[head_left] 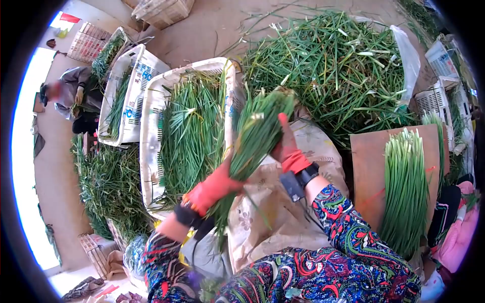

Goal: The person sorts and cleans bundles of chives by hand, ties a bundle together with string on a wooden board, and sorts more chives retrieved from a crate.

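White crate (147,131) and loose green heap (328,70) flank the held bundle (260,134)

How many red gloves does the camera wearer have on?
2: one on the left hand, which grips the raised green bunch; one on the right hand, beside the bunch's upper part. The bunch partly hides both.

Right fingers (283,123) partly hidden behind green bundle (260,134), crate lettering (144,70) too small to read, top basket (164,12) cut off
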The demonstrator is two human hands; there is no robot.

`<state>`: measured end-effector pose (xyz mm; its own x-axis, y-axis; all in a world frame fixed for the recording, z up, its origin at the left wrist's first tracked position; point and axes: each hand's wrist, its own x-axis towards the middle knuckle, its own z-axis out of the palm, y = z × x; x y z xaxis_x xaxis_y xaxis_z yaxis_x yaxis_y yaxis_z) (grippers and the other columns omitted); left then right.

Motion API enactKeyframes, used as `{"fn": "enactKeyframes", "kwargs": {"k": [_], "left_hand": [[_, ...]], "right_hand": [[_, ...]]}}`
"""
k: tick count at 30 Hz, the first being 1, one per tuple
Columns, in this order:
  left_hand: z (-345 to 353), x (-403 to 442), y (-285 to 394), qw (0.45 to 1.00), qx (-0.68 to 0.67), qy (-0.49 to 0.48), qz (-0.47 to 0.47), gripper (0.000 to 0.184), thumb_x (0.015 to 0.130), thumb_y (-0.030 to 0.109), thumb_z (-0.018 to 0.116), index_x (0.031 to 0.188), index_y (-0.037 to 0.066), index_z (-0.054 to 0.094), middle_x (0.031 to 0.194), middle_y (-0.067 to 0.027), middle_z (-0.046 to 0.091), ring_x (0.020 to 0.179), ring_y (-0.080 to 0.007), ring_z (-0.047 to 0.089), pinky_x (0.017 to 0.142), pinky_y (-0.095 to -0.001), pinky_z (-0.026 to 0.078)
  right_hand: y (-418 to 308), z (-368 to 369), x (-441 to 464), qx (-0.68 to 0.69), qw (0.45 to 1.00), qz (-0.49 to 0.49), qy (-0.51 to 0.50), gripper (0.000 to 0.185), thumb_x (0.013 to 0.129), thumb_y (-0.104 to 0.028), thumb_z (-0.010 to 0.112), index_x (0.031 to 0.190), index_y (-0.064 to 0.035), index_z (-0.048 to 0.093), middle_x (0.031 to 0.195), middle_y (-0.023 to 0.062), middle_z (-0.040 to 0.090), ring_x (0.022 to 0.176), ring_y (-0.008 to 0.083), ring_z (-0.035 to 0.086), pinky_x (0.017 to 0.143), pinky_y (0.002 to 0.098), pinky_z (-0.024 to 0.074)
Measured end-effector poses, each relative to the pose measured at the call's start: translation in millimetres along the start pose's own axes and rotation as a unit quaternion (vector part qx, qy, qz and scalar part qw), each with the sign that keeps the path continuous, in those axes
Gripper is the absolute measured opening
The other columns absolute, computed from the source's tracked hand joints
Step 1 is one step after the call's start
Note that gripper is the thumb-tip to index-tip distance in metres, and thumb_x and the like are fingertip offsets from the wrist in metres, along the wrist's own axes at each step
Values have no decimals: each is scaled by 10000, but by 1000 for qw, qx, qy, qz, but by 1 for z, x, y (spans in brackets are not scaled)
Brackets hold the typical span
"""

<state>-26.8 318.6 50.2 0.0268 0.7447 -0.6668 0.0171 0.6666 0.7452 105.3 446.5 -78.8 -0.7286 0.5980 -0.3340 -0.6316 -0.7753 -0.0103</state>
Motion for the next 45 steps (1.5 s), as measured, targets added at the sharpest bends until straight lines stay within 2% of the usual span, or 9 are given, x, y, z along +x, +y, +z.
{"fn": "enactKeyframes", "kwargs": {"k": [9,11,13,23,27,29,32,39,45], "left_hand": [[-16,-165,-117,993,71,73,65,751,699,-90,629,1341,105,291,934,-63,587,799,-145,583,651,-295,518],[-16,-175,-148,997,35,59,17,817,677,-49,646,1374,115,252,1014,-16,558,866,-96,511,769,-264,447],[-9,-182,-169,997,-31,71,-16,791,689,-51,648,1363,117,270,917,-21,566,721,-100,534,641,-258,473],[9,-178,-226,984,-93,139,56,783,694,-45,660,1354,138,280,1007,-22,560,737,-102,542,605,-242,479],[14,-171,-235,981,-53,168,79,771,685,-37,665,1348,127,306,1058,-22,557,868,-115,542,730,-253,462],[17,-169,-236,977,-29,185,103,777,683,-28,670,1351,129,306,1077,-22,560,934,-127,532,790,-270,447],[15,-168,-240,968,81,215,106,792,694,-27,639,1372,133,262,1167,-75,533,1020,-137,506,862,-275,410],[7,-175,-220,907,271,251,201,791,687,-23,616,1371,150,259,1154,-150,541,1047,-282,538,857,-314,421],[1,-182,-217,838,446,287,126,847,643,5,628,1362,268,266,898,-118,571,820,-322,569,669,-391,467]], "right_hand": [[-62,2,-39,-101,980,118,-122,503,784,-440,597,1048,-15,549,976,141,611,870,257,596,815,385,475],[-48,27,-50,-282,941,-66,175,392,850,-278,530,1123,3,519,687,40,603,557,137,555,565,253,474],[-65,21,-54,-247,955,152,-67,363,851,-190,481,1156,7,492,565,-57,475,434,52,410,418,182,351],[-238,132,-49,-201,940,-169,-216,276,845,-124,504,1097,-11,505,570,-68,448,466,31,409,422,214,300],[-203,161,-69,-779,559,-201,199,779,674,-407,691,1185,106,404,976,203,578,807,249,591,732,296,470],[-179,105,-57,-849,495,-90,162,1278,574,-493,740,1337,54,-126,1411,257,99,1303,309,192,980,376,332],[-97,52,-69,-747,638,184,37,1070,671,-433,680,1386,-113,-49,1300,198,369,1164,269,388,931,367,344],[-67,53,-74,-953,231,155,-123,380,799,-356,529,1039,-67,580,903,72,612,704,179,575,608,311,463],[-182,65,-66,-721,645,-92,238,302,842,-293,470,972,-58,608,913,80,630,738,205,597,597,322,463]]}}
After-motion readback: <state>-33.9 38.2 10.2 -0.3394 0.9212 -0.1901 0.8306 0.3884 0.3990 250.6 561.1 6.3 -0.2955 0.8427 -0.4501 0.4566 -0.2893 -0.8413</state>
